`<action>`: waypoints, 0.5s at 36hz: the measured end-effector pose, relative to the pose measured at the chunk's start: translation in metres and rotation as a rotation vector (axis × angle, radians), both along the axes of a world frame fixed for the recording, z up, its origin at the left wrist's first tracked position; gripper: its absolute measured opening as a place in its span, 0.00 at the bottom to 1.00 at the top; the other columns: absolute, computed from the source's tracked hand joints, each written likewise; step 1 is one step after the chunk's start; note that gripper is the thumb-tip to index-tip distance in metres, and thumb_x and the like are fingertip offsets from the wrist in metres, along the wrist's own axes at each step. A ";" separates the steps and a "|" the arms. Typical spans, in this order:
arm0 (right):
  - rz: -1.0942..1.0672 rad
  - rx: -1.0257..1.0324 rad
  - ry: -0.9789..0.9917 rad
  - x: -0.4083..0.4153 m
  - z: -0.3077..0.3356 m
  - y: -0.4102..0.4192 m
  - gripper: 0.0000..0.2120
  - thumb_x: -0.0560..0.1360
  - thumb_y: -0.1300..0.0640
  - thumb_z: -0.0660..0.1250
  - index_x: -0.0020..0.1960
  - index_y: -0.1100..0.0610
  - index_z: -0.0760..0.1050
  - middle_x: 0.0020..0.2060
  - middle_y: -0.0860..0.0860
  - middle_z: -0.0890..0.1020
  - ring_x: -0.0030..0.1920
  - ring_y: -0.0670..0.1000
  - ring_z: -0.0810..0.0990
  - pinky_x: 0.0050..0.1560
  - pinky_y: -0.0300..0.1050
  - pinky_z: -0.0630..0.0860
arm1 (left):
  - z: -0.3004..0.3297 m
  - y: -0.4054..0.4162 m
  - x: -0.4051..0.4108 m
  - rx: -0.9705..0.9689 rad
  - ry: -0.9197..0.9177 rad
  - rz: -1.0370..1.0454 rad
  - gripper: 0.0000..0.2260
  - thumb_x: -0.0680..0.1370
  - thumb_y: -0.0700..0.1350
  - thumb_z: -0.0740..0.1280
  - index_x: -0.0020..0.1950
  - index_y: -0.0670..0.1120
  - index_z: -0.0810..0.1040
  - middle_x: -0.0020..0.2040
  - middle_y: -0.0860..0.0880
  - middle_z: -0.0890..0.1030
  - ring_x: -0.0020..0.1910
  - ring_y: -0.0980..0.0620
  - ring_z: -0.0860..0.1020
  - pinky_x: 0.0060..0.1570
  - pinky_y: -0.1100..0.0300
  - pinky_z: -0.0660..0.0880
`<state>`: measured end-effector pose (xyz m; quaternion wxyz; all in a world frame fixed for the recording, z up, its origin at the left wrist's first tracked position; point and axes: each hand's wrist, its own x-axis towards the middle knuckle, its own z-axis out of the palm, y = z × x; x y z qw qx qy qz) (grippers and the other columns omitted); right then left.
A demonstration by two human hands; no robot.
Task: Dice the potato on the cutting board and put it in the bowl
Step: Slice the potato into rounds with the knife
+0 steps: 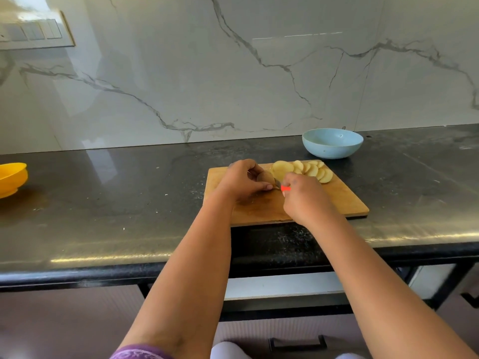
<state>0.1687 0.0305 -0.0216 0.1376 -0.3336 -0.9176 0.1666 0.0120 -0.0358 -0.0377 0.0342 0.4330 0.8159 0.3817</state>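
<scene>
Potato slices (311, 170) lie on board (344, 200), black counter (103, 193).

Knife (284, 188) mostly hidden under right hand (304, 196); yellow bowl (11, 178) cut by left edge.

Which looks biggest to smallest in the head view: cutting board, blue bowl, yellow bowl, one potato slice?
1. cutting board
2. blue bowl
3. yellow bowl, though the frame edge cuts it off, so its rank against the blue one is unsure
4. potato slice

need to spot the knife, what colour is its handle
Bright orange-red knife handle, head view.
</scene>
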 end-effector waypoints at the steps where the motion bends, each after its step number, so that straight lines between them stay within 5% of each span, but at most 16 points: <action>1: -0.002 0.014 0.023 0.002 -0.003 0.000 0.11 0.78 0.63 0.64 0.58 0.53 0.73 0.46 0.52 0.77 0.46 0.52 0.77 0.44 0.47 0.77 | 0.000 0.001 -0.001 0.000 -0.008 -0.001 0.19 0.67 0.49 0.80 0.53 0.47 0.79 0.44 0.54 0.80 0.44 0.56 0.78 0.42 0.65 0.75; 9: 0.020 0.070 -0.034 -0.012 -0.001 -0.010 0.14 0.77 0.62 0.65 0.61 0.54 0.72 0.49 0.52 0.78 0.46 0.51 0.75 0.44 0.45 0.74 | -0.001 0.000 -0.001 0.004 0.004 -0.014 0.18 0.68 0.48 0.80 0.53 0.47 0.78 0.46 0.53 0.80 0.44 0.56 0.77 0.38 0.71 0.71; 18: -0.004 -0.044 0.064 0.033 -0.017 0.005 0.06 0.79 0.60 0.62 0.52 0.51 0.74 0.43 0.50 0.76 0.41 0.50 0.76 0.37 0.45 0.73 | -0.005 -0.005 -0.008 0.016 -0.089 -0.066 0.24 0.71 0.53 0.76 0.64 0.52 0.74 0.50 0.53 0.79 0.50 0.56 0.78 0.50 0.61 0.76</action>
